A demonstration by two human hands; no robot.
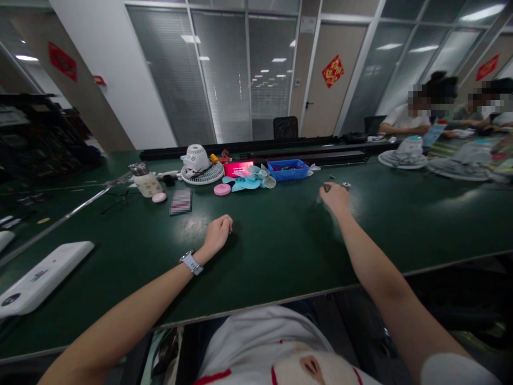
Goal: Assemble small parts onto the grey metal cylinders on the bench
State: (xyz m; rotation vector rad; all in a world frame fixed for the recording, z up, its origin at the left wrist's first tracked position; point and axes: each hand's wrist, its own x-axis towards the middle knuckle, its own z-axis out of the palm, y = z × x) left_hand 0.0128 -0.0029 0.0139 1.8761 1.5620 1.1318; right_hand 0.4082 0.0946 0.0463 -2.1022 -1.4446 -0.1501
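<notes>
Evidently, a long green table (272, 246) is the largest item, spanning the scene from left to right. A white oblong device (46, 278) lies at its near left. At the far side, left of centre, a white fan housing (196, 159) sits on a round grille; a blue tray (290, 174) stands to its right, light-blue blades (242, 184) between them. The left hand (218, 234) rests nearer, fingers curled; its grip is hidden and cannot be told. The right hand (335, 198), farther right, is closed on a small dark item (327, 187), blurred and unidentifiable. A small metallic piece (346, 185) shows just beside that hand.
</notes>
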